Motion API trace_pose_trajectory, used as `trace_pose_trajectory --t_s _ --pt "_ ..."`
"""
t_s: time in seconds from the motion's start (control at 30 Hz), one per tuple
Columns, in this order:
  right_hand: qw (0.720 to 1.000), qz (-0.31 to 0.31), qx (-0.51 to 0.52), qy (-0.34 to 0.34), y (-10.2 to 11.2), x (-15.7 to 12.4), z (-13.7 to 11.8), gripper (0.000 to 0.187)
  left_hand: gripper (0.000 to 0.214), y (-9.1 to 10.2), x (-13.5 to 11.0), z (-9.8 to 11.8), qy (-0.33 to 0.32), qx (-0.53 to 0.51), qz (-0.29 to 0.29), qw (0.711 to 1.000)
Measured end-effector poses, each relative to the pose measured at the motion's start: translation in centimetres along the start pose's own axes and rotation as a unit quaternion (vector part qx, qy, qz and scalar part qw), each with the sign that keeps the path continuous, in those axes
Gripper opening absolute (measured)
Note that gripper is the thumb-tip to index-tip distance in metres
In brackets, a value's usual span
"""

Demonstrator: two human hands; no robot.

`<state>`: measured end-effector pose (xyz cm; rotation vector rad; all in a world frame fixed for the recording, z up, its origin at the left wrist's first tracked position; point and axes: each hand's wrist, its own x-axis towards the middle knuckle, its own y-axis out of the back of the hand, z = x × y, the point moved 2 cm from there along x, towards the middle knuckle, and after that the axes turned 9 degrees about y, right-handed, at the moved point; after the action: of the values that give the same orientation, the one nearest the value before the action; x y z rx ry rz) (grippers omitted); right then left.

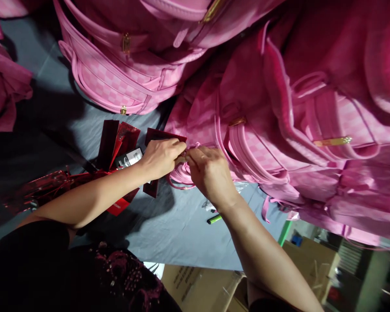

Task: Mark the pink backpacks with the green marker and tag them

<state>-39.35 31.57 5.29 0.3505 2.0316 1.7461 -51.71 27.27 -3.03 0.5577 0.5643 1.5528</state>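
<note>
My left hand (pixel 164 157) and my right hand (pixel 210 170) meet fingertip to fingertip, both closed in a pinch. What lies between the fingers is too small and too covered to make out. They are at the lower left corner of a pink checkered backpack (pixel 256 149), where a thin pink strap (pixel 181 177) loops down below the fingertips. A dark red tag (pixel 166 134) sticks out behind my left hand. Close to my left wrist lie more red tags (pixel 125 136) and a black-and-white label (pixel 130 157).
Another pink checkered backpack (pixel 117 84) stands behind on the grey tabletop (pixel 185 234). Red tags with strings (pixel 52 184) lie under my left forearm. A green pen-like object (pixel 214 219) is near my right wrist. Cardboard boxes (pixel 198 288) stand below the table edge.
</note>
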Motion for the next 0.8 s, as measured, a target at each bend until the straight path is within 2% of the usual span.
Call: trace_pose_trajectory --t_s 0.1,0.2,0.33,0.37,0.5,0.57,0.63,0.77,0.8 --pt "1.000 0.007 0.008 -0.009 -0.1 0.0 0.0 0.024 0.012 -0.1 -0.7 -0.1 0.012 -0.057 -0.020 0.998" --pt "1.000 0.004 0.019 -0.015 -0.3 -0.1 -0.1 0.022 0.019 -0.1 -1.1 -0.4 0.018 -0.106 -0.055 0.993" --pt "0.998 0.028 0.060 -0.024 -0.4 -0.2 -0.1 0.022 0.004 0.2 -1.2 -0.5 0.068 -0.119 0.012 0.991" --pt "0.996 0.040 0.070 -0.029 -0.3 -0.2 -0.1 0.022 0.002 0.2 -1.2 -0.4 0.067 -0.132 0.013 0.989" --pt "0.990 0.072 0.107 -0.052 -0.3 -0.3 0.1 0.014 0.016 0.0 -1.3 -0.3 0.041 -0.137 -0.042 0.989" --pt "0.986 0.086 0.125 -0.065 -0.3 -0.4 0.1 0.010 0.015 0.0 -1.4 -0.4 0.051 -0.116 -0.022 0.992" --pt "0.982 0.099 0.141 -0.073 -0.3 -0.4 0.2 0.009 0.006 0.2 -1.3 -0.4 0.057 -0.122 -0.003 0.991" --pt "0.978 0.107 0.164 -0.075 -0.4 -0.5 0.2 0.009 0.015 0.3 -1.2 -0.2 0.042 -0.127 -0.071 0.989" --pt "0.977 0.108 0.165 -0.077 -0.4 -0.5 0.2 0.009 0.016 0.4 -1.2 -0.1 0.041 -0.118 -0.070 0.990"
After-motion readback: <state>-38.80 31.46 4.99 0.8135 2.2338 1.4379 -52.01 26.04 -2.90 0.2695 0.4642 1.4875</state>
